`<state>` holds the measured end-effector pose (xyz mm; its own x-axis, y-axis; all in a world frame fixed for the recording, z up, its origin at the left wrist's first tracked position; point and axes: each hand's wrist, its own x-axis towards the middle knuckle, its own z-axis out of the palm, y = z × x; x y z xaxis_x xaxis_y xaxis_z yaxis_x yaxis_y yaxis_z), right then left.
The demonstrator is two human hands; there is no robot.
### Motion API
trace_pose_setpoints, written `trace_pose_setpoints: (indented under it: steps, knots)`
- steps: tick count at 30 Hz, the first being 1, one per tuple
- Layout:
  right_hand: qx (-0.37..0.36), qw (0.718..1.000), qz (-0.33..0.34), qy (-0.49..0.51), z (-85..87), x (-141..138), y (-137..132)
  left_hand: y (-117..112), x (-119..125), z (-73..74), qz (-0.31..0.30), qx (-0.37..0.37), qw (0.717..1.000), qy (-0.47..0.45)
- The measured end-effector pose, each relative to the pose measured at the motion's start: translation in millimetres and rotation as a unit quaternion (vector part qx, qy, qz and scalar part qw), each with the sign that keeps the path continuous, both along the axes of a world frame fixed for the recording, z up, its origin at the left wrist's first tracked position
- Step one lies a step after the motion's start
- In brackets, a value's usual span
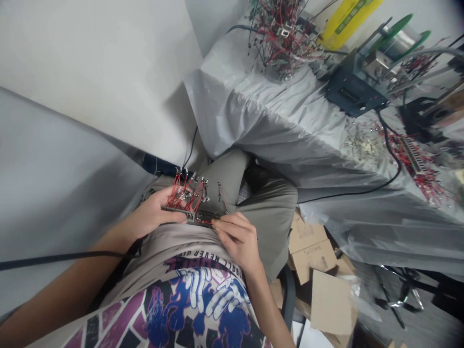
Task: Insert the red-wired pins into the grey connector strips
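Note:
Over my lap I hold a narrow dark strip (195,216) with several red wires and small metal connectors standing up from it. My left hand (152,215) is closed round the strip's left end, thumb on top. My right hand (237,237) pinches the strip's right end, fingers curled together. The wires (188,193) fan upward between both hands.
A table draped in grey plastic sheet (290,125) stands to the right, with a tangled pile of red wires (282,34), a dark machine (353,89), green spools (398,29) and a black cable (362,191). Cardboard pieces (319,270) lie on the floor. White wall on the left.

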<state>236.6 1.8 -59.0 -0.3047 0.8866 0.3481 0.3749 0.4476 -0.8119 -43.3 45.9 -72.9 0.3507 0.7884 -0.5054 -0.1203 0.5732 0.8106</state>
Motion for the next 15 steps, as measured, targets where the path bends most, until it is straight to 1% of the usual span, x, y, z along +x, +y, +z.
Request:
trace_pose_setpoints:
  steps: [5,9,12,15]
  knots:
    - [0.013,1.0,0.005,0.012,-6.2,3,1,-1,-4,-5.1,-0.016,0.02,1.0,0.015]
    - [0.028,0.999,-0.025,0.013,-2.9,-3,0,-2,-1,-6.4,-0.019,0.007,1.0,-0.009]
    - [0.054,0.998,-0.035,0.01,1.3,-11,0,-2,3,-4.7,0.0,-0.003,1.0,-0.023]
    - [0.073,0.997,-0.038,0.004,4.7,-17,-1,-1,5,-0.9,0.033,-0.009,0.999,-0.022]
